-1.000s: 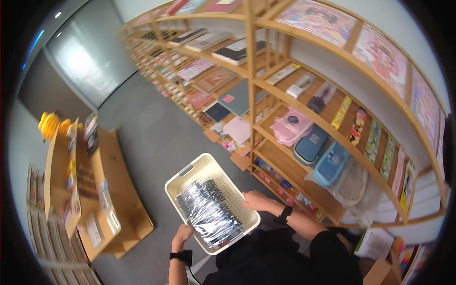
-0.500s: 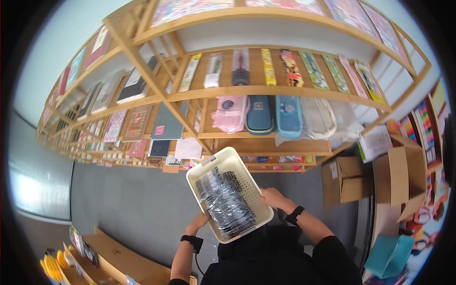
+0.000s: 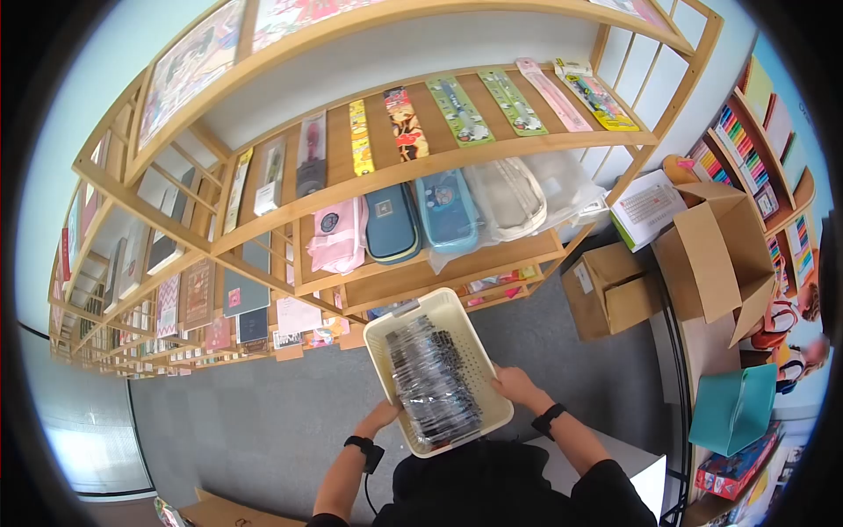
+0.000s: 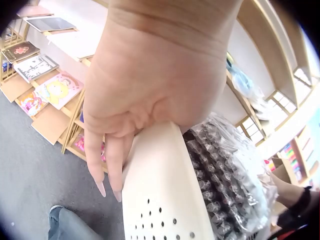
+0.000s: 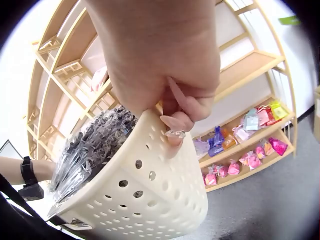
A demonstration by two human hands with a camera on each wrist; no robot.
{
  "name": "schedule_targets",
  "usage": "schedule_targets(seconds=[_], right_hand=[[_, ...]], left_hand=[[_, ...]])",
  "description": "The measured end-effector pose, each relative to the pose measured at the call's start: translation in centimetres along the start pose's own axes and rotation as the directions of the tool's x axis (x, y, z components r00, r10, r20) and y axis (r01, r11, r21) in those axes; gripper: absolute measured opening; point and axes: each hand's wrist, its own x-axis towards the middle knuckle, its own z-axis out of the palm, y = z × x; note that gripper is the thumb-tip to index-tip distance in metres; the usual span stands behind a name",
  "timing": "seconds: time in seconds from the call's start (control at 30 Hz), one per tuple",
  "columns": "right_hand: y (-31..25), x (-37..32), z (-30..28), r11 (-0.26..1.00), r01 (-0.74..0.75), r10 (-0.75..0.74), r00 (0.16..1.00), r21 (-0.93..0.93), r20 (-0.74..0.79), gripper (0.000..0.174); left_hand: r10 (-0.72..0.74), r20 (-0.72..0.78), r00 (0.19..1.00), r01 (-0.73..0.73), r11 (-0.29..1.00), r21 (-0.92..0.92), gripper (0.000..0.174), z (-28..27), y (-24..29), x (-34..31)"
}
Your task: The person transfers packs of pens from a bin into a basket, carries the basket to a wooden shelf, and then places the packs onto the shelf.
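A cream plastic basket [image 3: 479, 367] with small round holes in its walls is carried in front of the body, tilted in the head view. Clear plastic packs [image 3: 432, 383] of dark, slim pieces are piled inside it, toward the left side. My left hand [image 3: 379, 416] grips the left rim, with fingers [image 4: 115, 162] hanging down along the outer wall. On the opposite rim my right hand [image 3: 520, 388] holds on, its fingers [image 5: 182, 120] curled over the edge against the outside. Both wrists wear black bands.
Ahead stands a wooden shelf unit [image 3: 439, 162] with pencil cases [image 3: 448, 215] and packaged stationery. Cardboard boxes [image 3: 615, 294] and a teal bin [image 3: 733, 408] are at the right. A white box-like surface [image 3: 606, 470] is near my right forearm. Grey floor [image 3: 255, 430] lies to the left.
The view has swung right, from the aisle and cardboard display to face the pencil-case shelf and boxes. The basket stays in both hands and now overlaps the shelf's lower front.
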Motion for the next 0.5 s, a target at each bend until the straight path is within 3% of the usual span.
schedule_targets(seconds=[0.27, 0.47, 0.5], right_hand=[[4.4, -1.5, 1.0, 0.998, -0.061, 0.061, 0.997, 0.005, 0.046, 0.050], [7.0, 0.7, 3.9, 0.996, -0.078, 0.079, 0.997, 0.047, -0.022, 0.045], [8.0, 1.3, 5.2, 0.998, -0.059, 0.060, 0.998, 0.016, -0.016, 0.050]], left_hand=[[0.030, 0.116, 0.993, -0.020, 0.996, -0.091, 0.042, 3.7, 0.4, 2.4], [0.096, 0.015, 0.995, -0.095, 0.994, -0.047, 0.040, 4.8, -3.6, 7.2], [0.089, 0.015, 0.996, -0.088, 0.995, -0.052, 0.040, 5.0, -4.4, 7.7]])
